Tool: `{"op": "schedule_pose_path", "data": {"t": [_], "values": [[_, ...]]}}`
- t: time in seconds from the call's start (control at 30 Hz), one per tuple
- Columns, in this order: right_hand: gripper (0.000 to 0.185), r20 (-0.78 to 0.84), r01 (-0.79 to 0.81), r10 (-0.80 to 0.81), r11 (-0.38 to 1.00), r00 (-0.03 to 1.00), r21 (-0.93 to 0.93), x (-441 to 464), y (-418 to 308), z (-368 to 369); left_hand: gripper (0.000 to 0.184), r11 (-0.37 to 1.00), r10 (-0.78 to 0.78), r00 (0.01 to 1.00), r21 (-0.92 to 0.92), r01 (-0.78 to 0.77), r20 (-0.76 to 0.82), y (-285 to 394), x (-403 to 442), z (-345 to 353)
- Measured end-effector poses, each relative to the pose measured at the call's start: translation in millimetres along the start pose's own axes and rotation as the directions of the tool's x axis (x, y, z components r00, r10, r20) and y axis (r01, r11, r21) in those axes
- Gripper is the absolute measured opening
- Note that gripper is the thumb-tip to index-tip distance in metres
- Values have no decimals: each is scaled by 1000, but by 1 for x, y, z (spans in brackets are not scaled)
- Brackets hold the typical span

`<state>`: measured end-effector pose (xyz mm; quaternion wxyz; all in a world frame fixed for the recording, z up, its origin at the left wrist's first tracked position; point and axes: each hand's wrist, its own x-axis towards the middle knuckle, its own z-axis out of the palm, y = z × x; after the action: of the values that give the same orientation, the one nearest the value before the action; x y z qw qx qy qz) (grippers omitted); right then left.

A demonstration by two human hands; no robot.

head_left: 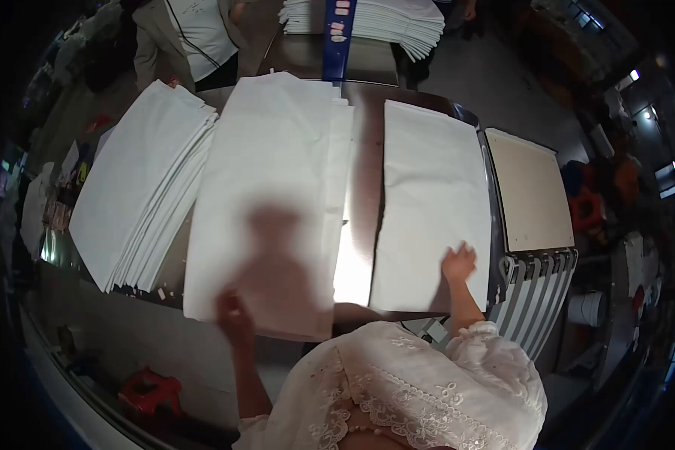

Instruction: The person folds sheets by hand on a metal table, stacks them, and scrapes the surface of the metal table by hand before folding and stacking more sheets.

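A: Where is the white cloth?

B: Flat on a dark, shiny table [364, 124], in three lots: a fanned stack [139, 180] at left, a broad middle pile [274, 142] whose near end overhangs the table edge, and a folded right pile [435, 180], set apart from it by a bare strip of tabletop.

A: And the hands?

B: The right hand [459, 262] is at the near part of the right pile, fingers loosely bent; whether they pinch cloth, I cannot tell. The left hand [234, 311], dark in shadow, is at the near end of the middle pile, fingers seemingly curled; whether it grips or merely touches, I cannot tell either. A shadow of head and shoulders falls across that cloth.

A: Any containers?

B: A white bucket [583, 309] stands at far right, its contents too small and dim to make out. Small articles [61, 201] crowd together beyond the left stack; whether a container holds them is unclear.

A: What else surrounds the table?

B: A beige board [531, 191] beside its right end, a red stool [148, 390] at lower left, and, across the table, a person in a jacket [150, 41].
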<state>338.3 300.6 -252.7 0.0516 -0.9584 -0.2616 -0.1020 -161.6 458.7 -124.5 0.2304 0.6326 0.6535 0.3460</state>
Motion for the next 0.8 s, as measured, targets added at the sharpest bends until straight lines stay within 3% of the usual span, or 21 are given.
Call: {"op": "schedule_pose_path", "data": {"t": [0.03, 0.07, 0.1, 0.13, 0.17, 0.23, 0.37, 0.43, 0.57, 0.63, 0.67, 0.77, 0.8], "values": [[53, 37, -82, 88, 989, 995, -126, -1, 40, 6, 12, 995, -55, 971, -69, 73, 234, 23, -18, 22], [53, 22, -71, 75, 988, 997, -136, -1, 80, 12, 14, 953, 59, 916, -296, 67, 398, 20, -46, 63], [53, 126, -236, 247, 967, 961, -97, 1, 91, 8, 16, 957, 148, 876, -291, -9, 460, 36, -71, 103], [51, 113, -176, 170, 984, 979, 42, 1, 100, -8, 21, 931, 358, 790, -254, -262, 498, 54, -87, 131], [50, 127, -143, 130, 984, 983, 102, 2, 110, -3, 31, 940, 219, 796, -342, -16, 565, 65, -114, 163], [48, 147, -85, 53, 971, 988, 222, 5, 129, 4, 40, 973, 120, 769, -228, 34, 628, 32, -164, 236], [41, 65, -8, -15, 944, 998, 329, -3, 128, -15, 38, 997, 24, 843, 49, -60, 538, 71, -166, 237], [42, 93, 10, -47, 932, 995, 363, -3, 139, -19, 34, 997, 16, 816, 52, -56, 578, 86, -155, 229], [44, 238, -61, -59, 882, 970, 467, 6, 155, -19, 30, 985, 56, 788, -164, 57, 613, 145, -154, 221], [46, 181, -17, -79, 881, 980, 473, 13, 154, -24, 29, 977, 75, 779, -201, 67, 622, 165, -151, 217], [46, 134, 17, -92, 880, 987, 474, 16, 151, -30, 24, 987, 82, 744, -159, 33, 663, 170, -147, 212], [45, 104, 38, -108, 852, 989, 522, 25, 133, -48, 24, 961, 275, 861, -150, -232, 429, 157, -134, 183], [42, 16, 133, -167, 839, 986, 528, 28, 131, -40, 24, 934, 352, 880, -65, -350, 319, 147, -122, 172]]}}
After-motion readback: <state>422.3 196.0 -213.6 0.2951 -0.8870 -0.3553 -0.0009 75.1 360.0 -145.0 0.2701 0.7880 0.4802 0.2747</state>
